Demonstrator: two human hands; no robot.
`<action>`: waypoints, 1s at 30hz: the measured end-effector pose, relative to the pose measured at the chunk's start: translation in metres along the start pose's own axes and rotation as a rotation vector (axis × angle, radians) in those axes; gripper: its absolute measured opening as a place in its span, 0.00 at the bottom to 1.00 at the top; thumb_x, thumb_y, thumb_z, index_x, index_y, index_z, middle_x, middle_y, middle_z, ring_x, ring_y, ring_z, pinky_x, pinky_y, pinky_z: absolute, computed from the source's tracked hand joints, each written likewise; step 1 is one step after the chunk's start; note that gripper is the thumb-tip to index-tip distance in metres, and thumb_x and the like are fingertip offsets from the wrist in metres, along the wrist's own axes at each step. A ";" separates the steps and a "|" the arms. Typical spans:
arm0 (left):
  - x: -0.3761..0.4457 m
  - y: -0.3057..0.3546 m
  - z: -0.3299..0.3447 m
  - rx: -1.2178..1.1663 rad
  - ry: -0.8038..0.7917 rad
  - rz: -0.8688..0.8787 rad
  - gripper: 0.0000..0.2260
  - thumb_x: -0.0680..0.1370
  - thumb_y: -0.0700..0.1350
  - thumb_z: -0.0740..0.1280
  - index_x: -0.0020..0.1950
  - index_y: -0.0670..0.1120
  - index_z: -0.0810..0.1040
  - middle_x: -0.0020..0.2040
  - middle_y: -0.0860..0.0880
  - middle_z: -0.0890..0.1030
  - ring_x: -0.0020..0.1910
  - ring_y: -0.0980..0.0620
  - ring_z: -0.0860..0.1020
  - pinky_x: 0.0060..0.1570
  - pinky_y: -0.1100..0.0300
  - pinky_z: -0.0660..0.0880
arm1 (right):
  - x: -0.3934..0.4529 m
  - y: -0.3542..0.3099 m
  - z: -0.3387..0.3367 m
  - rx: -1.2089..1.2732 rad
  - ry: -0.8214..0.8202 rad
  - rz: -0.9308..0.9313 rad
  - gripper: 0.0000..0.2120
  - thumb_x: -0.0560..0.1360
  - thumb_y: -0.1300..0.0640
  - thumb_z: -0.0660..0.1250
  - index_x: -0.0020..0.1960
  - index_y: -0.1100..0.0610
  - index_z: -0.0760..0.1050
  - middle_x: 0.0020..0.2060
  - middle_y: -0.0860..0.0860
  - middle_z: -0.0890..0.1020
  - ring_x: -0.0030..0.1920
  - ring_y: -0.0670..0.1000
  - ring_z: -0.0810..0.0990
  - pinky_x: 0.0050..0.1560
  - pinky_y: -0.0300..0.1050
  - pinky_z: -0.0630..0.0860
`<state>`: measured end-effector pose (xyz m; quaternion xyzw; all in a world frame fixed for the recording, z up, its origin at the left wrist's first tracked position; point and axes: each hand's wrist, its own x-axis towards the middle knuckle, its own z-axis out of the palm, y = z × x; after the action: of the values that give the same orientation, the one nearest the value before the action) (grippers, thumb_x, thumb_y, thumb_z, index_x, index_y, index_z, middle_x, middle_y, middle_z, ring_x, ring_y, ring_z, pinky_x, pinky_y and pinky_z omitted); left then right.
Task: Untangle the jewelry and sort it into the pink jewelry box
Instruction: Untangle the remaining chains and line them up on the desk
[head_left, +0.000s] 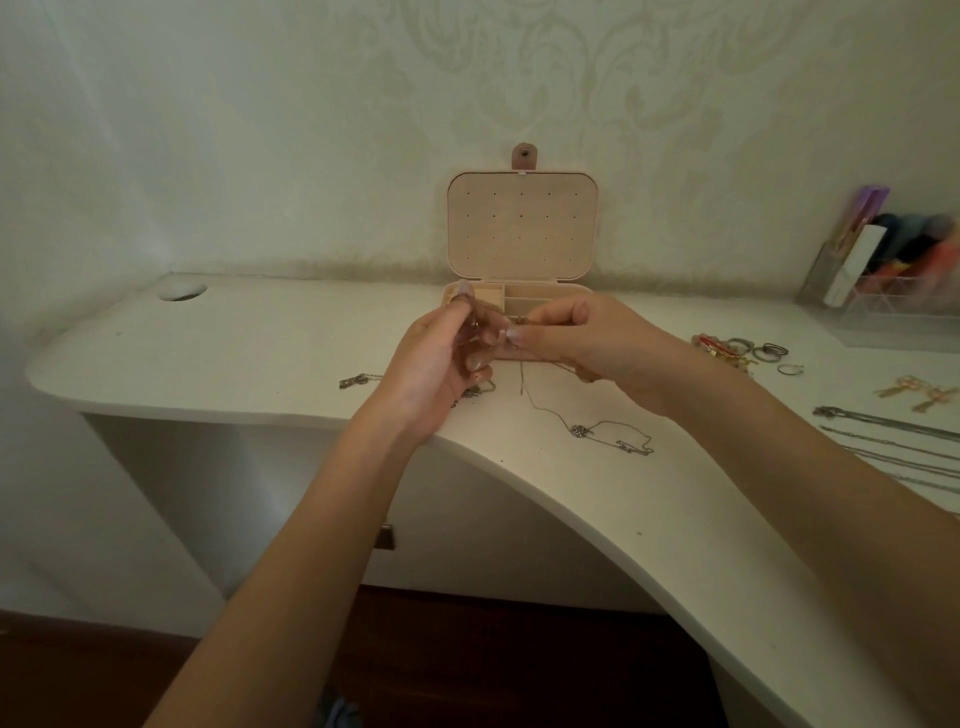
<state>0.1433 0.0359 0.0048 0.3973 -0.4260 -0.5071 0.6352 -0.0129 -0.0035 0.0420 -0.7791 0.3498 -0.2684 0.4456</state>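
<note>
A thin chain (524, 387) was pinched by both the left hand (441, 358) and right hand (582, 340), held taut above the counter (260, 353), likely to free knots; the jewelry box (522, 260) stood open behind.

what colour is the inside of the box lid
Pale beige, dotted with rows of small dark holes; the lid stands open in the head view.

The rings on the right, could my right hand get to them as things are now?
Probably yes: the rings lie in the open on the desk, nothing between. But the right hand pinches a chain and must let go first.
</note>
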 end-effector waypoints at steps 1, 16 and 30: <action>0.000 0.000 -0.001 -0.006 -0.017 0.002 0.21 0.83 0.48 0.53 0.37 0.44 0.78 0.26 0.51 0.69 0.25 0.56 0.62 0.27 0.64 0.60 | 0.001 0.000 0.000 0.029 0.008 0.014 0.11 0.74 0.54 0.69 0.33 0.50 0.76 0.23 0.42 0.66 0.24 0.42 0.60 0.25 0.34 0.56; 0.000 0.001 0.000 0.091 -0.070 -0.044 0.26 0.83 0.48 0.54 0.24 0.49 0.58 0.20 0.53 0.56 0.20 0.56 0.53 0.23 0.64 0.49 | 0.003 -0.003 0.000 0.524 0.094 0.227 0.08 0.79 0.58 0.59 0.41 0.53 0.71 0.29 0.45 0.68 0.26 0.43 0.63 0.24 0.35 0.53; -0.002 -0.001 0.004 0.189 -0.018 -0.017 0.28 0.82 0.46 0.55 0.21 0.48 0.58 0.19 0.53 0.56 0.19 0.56 0.53 0.23 0.65 0.47 | 0.010 0.003 -0.009 0.236 0.165 0.114 0.13 0.79 0.60 0.59 0.36 0.55 0.68 0.29 0.49 0.67 0.28 0.46 0.63 0.29 0.38 0.58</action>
<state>0.1391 0.0378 0.0048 0.4544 -0.4743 -0.4737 0.5866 -0.0141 -0.0164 0.0448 -0.6753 0.3951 -0.3450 0.5185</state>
